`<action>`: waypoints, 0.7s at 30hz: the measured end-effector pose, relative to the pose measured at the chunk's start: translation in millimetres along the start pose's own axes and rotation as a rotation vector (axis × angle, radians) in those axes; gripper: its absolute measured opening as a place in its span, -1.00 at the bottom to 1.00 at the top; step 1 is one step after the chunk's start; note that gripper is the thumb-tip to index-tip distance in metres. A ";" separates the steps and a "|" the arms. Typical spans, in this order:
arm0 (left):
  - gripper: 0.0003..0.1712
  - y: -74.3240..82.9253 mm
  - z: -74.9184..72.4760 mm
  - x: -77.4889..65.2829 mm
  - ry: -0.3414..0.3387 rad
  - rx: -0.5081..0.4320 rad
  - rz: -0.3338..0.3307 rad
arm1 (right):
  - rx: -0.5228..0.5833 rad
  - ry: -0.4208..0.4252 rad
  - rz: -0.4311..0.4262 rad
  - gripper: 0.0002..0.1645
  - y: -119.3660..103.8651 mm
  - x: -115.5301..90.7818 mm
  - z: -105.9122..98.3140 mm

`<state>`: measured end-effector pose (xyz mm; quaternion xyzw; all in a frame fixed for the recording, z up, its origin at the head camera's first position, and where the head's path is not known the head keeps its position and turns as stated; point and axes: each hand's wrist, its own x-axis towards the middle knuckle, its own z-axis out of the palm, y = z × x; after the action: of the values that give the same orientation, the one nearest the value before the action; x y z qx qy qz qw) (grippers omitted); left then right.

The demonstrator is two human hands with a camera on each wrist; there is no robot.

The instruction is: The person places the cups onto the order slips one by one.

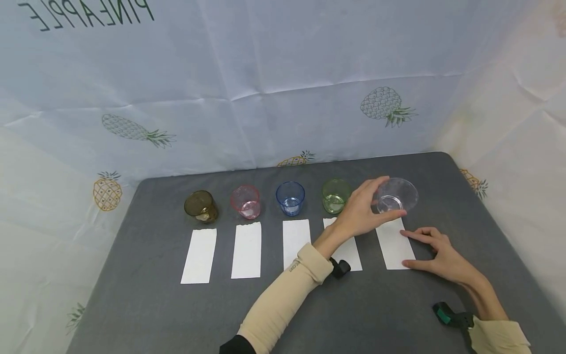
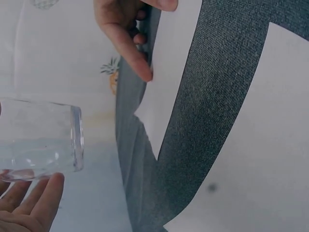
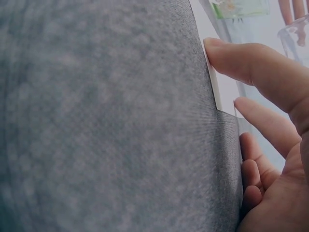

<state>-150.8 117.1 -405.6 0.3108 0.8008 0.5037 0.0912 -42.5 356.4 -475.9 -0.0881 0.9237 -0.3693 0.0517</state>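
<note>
From the left, beyond paper strips (image 1: 199, 255), stand the brown glass (image 1: 201, 206), pink glass (image 1: 246, 201), blue glass (image 1: 290, 199) and green glass (image 1: 335, 197). Your half-spread left hand (image 1: 363, 207) holds the clear glass (image 1: 399, 194) (raised off the table (image 1: 141, 319)) between thumb and fingers; your right hand (image 1: 443, 254), thumb and forefinger apart, grips nothing, touching the rightmost strip (image 1: 393, 246).

Landmark: clear glass (image 1: 398, 195). Your head view looks forward and down from above the desk (image 1: 150, 314), on the near side of the clear glass and well back, widest of the three. Your left-wrist view, turned sideways, sits close to the clear glass and looks past it toward your right hand (image 1: 446, 255). Your right-wrist view, also sideways, skims low along the desk, clear glass cut by the frame. All three share the clear glass, right hand and paper strip (image 1: 393, 246) beside it.
</note>
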 end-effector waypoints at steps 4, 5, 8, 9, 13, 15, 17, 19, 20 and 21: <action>-0.03 0.9 -0.5 -4.5 -0.009 -0.012 0.001 | 0.004 -0.006 0.010 -0.11 -0.2 0.3 -0.6; -0.03 1.0 -0.5 -5.6 -0.012 -0.014 0.000 | 0.005 -0.005 0.010 -0.11 0.0 0.4 -0.7; -0.03 0.5 -0.7 -8.5 -0.020 -0.019 0.003 | 0.008 -0.003 0.008 -0.12 -0.6 1.0 -1.4; -0.03 0.2 -0.7 -9.6 -0.023 -0.022 0.004 | 0.008 -0.004 0.006 -0.12 -0.6 1.2 -1.7; -0.03 -0.7 0.8 -13.1 -0.038 -0.032 0.007 | 0.017 -0.018 0.009 -0.12 -0.7 0.8 -2.3; -0.04 -1.3 2.2 -14.6 -0.049 -0.030 0.010 | 0.023 -0.029 0.019 -0.12 -0.6 0.2 -2.3; -0.04 -1.6 3.8 -15.8 -0.056 -0.026 0.013 | 0.028 -0.042 0.029 -0.11 -0.6 -0.3 -2.4; -0.05 -1.8 4.9 -17.1 -0.061 -0.018 0.017 | 0.025 -0.041 0.034 -0.11 -0.6 -0.7 -2.1; -0.05 -1.8 5.2 -17.9 -0.062 -0.014 0.021 | 0.025 -0.043 0.036 -0.11 -0.6 -0.5 -2.0; -0.05 -1.8 5.5 -18.5 -0.062 -0.008 0.025 | 0.025 -0.043 0.036 -0.11 -0.5 -0.5 -2.0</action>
<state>-134.4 109.8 -412.8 0.3360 0.7915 0.4982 0.1110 -42.2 357.6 -474.1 -0.0790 0.9192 -0.3776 0.0794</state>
